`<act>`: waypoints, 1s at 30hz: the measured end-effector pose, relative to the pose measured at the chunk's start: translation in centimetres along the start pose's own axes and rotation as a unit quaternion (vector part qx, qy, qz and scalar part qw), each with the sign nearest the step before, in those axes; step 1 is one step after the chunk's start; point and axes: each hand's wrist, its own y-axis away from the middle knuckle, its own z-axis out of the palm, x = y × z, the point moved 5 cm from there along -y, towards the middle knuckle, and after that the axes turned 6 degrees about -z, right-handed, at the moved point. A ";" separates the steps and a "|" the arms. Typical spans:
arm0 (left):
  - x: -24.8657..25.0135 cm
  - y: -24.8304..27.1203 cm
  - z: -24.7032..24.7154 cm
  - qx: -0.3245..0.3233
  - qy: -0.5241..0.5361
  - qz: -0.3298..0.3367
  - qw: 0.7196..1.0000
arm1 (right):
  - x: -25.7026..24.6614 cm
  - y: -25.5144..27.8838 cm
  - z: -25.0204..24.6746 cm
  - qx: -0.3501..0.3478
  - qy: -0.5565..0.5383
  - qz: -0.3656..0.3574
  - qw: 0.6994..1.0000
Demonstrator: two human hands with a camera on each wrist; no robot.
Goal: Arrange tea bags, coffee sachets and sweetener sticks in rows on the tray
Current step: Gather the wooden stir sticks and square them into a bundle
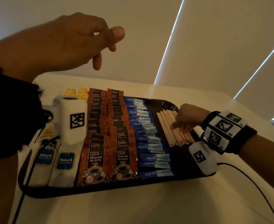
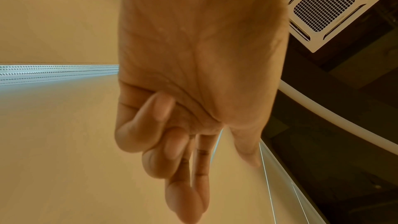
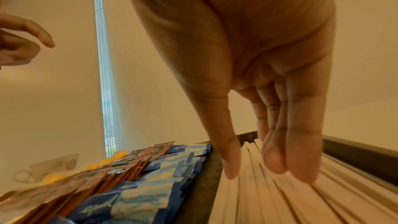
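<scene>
A black tray (image 1: pixel 100 189) holds rows side by side: white tea bags (image 1: pixel 65 160) with blue tags at the left, two columns of brown coffee sachets (image 1: pixel 95 159), then blue sweetener sticks (image 1: pixel 149 139). At the tray's right lies a bundle of pale wooden stirrers (image 1: pixel 175 139). My right hand (image 1: pixel 178 126) rests on the stirrers with straight fingers; in the right wrist view the right hand (image 3: pixel 254 169) touches the stirrers (image 3: pixel 269 202) beside the sweetener sticks (image 3: pixel 137 198). My left hand (image 1: pixel 112 42) hangs high above the tray, loosely curled, holding nothing; the left wrist view shows the left hand (image 2: pixel 215 176) in the air.
Yellow sachets (image 1: pixel 83 92) lie at the tray's far left corner. The tray sits on a white table (image 1: pixel 133 210), and a black cable (image 1: pixel 254 183) runs across it at the right. A clear pouch (image 3: pixel 53 164) lies beyond the tray. The tray wall (image 3: pixel 355 156) borders the stirrers.
</scene>
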 end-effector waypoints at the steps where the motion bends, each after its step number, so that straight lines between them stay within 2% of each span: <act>1: 0.0 0.0 0.0 0.000 -0.002 -0.001 1.000 | -0.1 0.1 0.1 -0.005 0.002 0.001 1.000; 4: 0.0 0.0 0.1 0.000 -0.005 -0.004 1.000 | -0.1 0.6 0.3 -0.021 0.007 0.000 1.000; 7: 0.0 0.0 0.1 0.002 -0.004 -0.003 1.000 | -0.4 1.3 0.3 -0.006 -0.008 -0.016 1.000; 10: -0.2 0.0 -0.1 0.008 0.007 -0.011 1.000 | -1.3 2.1 0.8 0.004 -0.104 -0.068 0.992; 12: -0.2 0.0 -0.1 0.009 0.003 -0.009 1.000 | -2.0 2.9 1.6 -0.017 -0.179 -0.091 0.980; 15: -0.1 0.0 0.0 0.008 -0.003 -0.006 1.000 | -2.9 3.2 2.4 -0.031 -0.202 -0.095 0.974; 20: -0.4 0.1 -0.3 0.008 -0.001 -0.003 1.000 | -3.9 3.2 2.8 -0.042 -0.169 -0.091 0.980; 23: -0.6 0.0 -0.4 0.003 -0.005 -0.010 1.000 | -3.8 3.3 2.4 -0.022 -0.077 -0.105 0.991; 26: -0.5 -0.1 -0.2 0.003 -0.014 -0.011 1.000 | -4.3 3.7 2.2 -0.001 0.008 -0.187 0.982; 30: -0.3 0.2 -0.4 0.004 -0.014 -0.018 1.000 | -5.3 4.8 3.3 -0.007 0.103 -0.290 0.951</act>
